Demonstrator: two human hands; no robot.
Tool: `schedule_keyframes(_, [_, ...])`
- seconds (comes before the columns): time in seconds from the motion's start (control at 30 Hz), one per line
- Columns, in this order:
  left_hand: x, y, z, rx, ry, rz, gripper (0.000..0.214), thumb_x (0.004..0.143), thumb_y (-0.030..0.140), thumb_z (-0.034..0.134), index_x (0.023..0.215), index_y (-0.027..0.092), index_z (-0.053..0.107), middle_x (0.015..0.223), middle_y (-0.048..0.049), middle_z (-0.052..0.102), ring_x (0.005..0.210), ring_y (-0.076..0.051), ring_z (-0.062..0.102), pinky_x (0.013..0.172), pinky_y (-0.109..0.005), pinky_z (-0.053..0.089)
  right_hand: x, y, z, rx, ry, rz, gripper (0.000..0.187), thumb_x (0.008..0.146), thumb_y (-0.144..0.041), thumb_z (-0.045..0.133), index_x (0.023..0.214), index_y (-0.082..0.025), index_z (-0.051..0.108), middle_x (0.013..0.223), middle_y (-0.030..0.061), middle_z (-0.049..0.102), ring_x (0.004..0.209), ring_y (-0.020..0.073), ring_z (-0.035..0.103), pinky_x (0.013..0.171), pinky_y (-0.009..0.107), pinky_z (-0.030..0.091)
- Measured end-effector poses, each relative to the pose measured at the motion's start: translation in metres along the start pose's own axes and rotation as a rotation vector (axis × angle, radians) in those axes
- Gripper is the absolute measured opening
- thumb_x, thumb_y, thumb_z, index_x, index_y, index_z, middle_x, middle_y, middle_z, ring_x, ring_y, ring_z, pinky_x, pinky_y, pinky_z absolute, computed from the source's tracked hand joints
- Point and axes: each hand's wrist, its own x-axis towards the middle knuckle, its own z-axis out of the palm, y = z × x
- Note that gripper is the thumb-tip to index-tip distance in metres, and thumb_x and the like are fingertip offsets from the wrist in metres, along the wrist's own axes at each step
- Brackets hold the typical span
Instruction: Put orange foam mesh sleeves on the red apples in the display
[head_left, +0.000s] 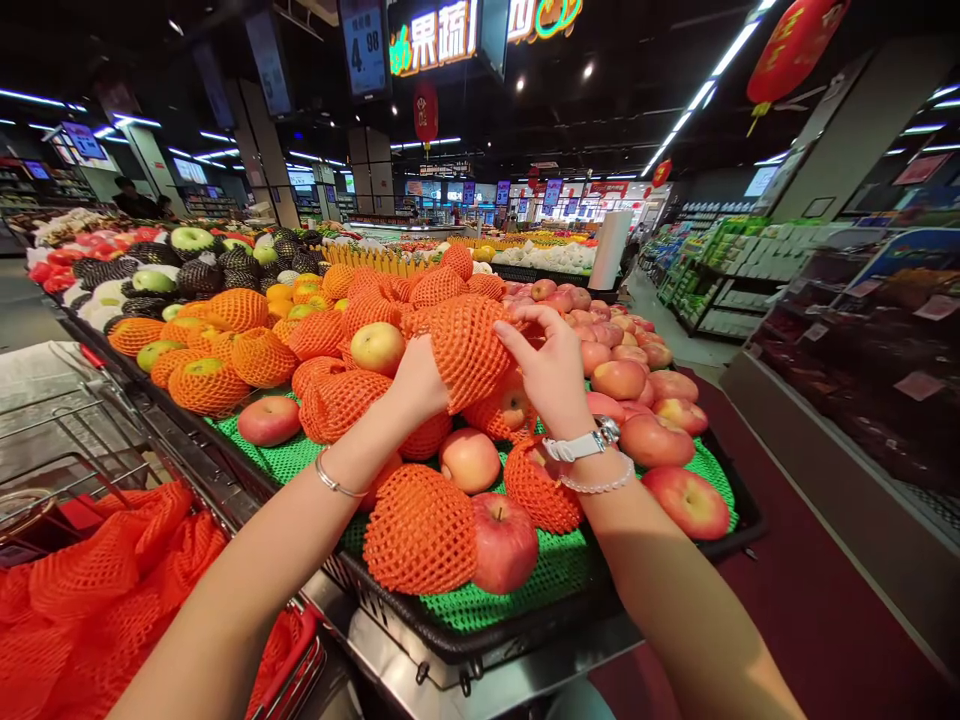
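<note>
An orange foam fruit net (471, 350) is held up over the apple display, between my two hands. My left hand (424, 375) grips it from the left; its fingers are hidden behind or inside the mesh. At the net's right edge, my right hand (551, 355) has thumb and fingers closed on the mesh. I cannot make out whether an apple is inside. Just below, a netted apple (514, 405) and a bare apple (470, 461) lie close to my wrists. Nearer the front are another netted apple (420, 530) and a red apple (506, 545).
A black tray rim (517, 640) borders the green mesh liner (262, 460). Bare apples (660, 440) are piled at right, netted yellow fruit (232, 340) at left. A shopping cart (67, 430) and a heap of orange nets (112, 590) stand at lower left.
</note>
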Motion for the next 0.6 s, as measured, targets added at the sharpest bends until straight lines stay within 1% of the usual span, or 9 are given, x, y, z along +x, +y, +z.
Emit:
schedule_keyframes(0.1, [0.0, 0.005, -0.004, 0.055, 0.009, -0.021, 0.034, 0.075, 0.042, 0.057, 0.055, 0.021, 0.038, 0.061, -0.0034, 0.053, 0.063, -0.018, 0.049, 0.064, -0.034, 0.043, 0.006, 0.005, -0.006, 0.084, -0.024, 0.079, 0.035, 0.074, -0.056, 0.073, 0.082, -0.024, 0.059, 0.079, -0.001, 0.06, 0.074, 0.0171, 0.056, 0.077, 0.037, 0.05])
schedule_keyframes(0.17, [0.0, 0.01, -0.009, 0.079, 0.0, -0.037, 0.033, 0.074, 0.038, 0.058, 0.055, 0.022, 0.036, 0.059, -0.0025, 0.05, 0.06, -0.016, 0.046, 0.06, -0.032, 0.041, 0.011, 0.009, -0.01, 0.159, -0.044, 0.134, 0.043, 0.071, -0.064, 0.072, 0.082, -0.026, 0.057, 0.074, -0.0018, 0.059, 0.072, 0.0185, 0.058, 0.075, 0.038, 0.051])
schedule_keyframes(0.23, [0.001, 0.015, -0.011, 0.077, -0.012, -0.051, 0.026, 0.073, 0.032, 0.059, 0.058, 0.021, 0.041, 0.061, -0.0026, 0.051, 0.06, -0.016, 0.047, 0.061, -0.031, 0.041, 0.015, 0.014, -0.014, 0.216, -0.049, 0.154, 0.047, 0.069, -0.068, 0.072, 0.082, -0.027, 0.055, 0.07, -0.0024, 0.059, 0.071, 0.0196, 0.06, 0.074, 0.039, 0.053])
schedule_keyframes(0.3, [0.001, 0.018, -0.011, 0.043, 0.011, -0.077, 0.015, 0.071, 0.025, 0.06, 0.066, 0.02, 0.048, 0.067, -0.004, 0.056, 0.063, -0.017, 0.05, 0.064, -0.031, 0.043, 0.017, 0.017, -0.017, 0.243, -0.022, 0.131, 0.049, 0.066, -0.069, 0.074, 0.082, -0.027, 0.053, 0.07, -0.0025, 0.059, 0.073, 0.0201, 0.062, 0.077, 0.04, 0.054])
schedule_keyframes(0.33, [0.001, 0.019, -0.011, 0.007, 0.036, -0.089, 0.01, 0.07, 0.022, 0.061, 0.071, 0.019, 0.051, 0.072, -0.0054, 0.059, 0.066, -0.019, 0.052, 0.067, -0.032, 0.045, 0.018, 0.018, -0.017, 0.247, -0.007, 0.121, 0.049, 0.066, -0.069, 0.074, 0.081, -0.028, 0.052, 0.071, -0.0026, 0.059, 0.074, 0.0201, 0.062, 0.079, 0.041, 0.054])
schedule_keyframes(0.43, [0.002, 0.02, -0.007, -0.198, 0.106, -0.087, 0.016, 0.071, 0.021, 0.063, 0.085, 0.016, 0.057, 0.085, -0.008, 0.064, 0.079, -0.023, 0.059, 0.077, -0.036, 0.05, 0.017, 0.014, -0.016, 0.269, 0.007, 0.108, 0.047, 0.068, -0.065, 0.075, 0.084, -0.028, 0.051, 0.075, -0.0028, 0.059, 0.079, 0.0194, 0.064, 0.083, 0.039, 0.054])
schedule_keyframes(0.5, [0.005, 0.017, -0.005, -0.378, 0.128, -0.077, 0.016, 0.074, 0.027, 0.063, 0.085, 0.017, 0.058, 0.086, -0.007, 0.066, 0.088, -0.024, 0.061, 0.085, -0.038, 0.051, 0.014, 0.007, -0.013, 0.307, -0.007, 0.113, 0.045, 0.069, -0.061, 0.077, 0.089, -0.029, 0.051, 0.078, -0.0029, 0.061, 0.081, 0.0186, 0.064, 0.084, 0.037, 0.054])
schedule_keyframes(0.57, [0.008, 0.011, -0.006, -0.535, 0.149, -0.127, 0.018, 0.077, 0.034, 0.062, 0.082, 0.017, 0.058, 0.083, -0.0051, 0.066, 0.091, -0.024, 0.061, 0.09, -0.038, 0.051, 0.011, 0.0, -0.011, 0.328, -0.055, 0.131, 0.048, 0.068, -0.057, 0.079, 0.097, -0.03, 0.051, 0.078, -0.0034, 0.061, 0.08, 0.0179, 0.064, 0.082, 0.036, 0.054])
schedule_keyframes(0.6, [0.01, 0.008, -0.006, -0.591, 0.157, -0.168, 0.019, 0.078, 0.037, 0.061, 0.08, 0.018, 0.058, 0.08, -0.0042, 0.066, 0.091, -0.023, 0.062, 0.09, -0.038, 0.051, 0.01, -0.004, -0.01, 0.321, -0.098, 0.145, 0.051, 0.067, -0.056, 0.08, 0.101, -0.031, 0.051, 0.077, -0.0038, 0.061, 0.078, 0.0176, 0.064, 0.08, 0.036, 0.055])
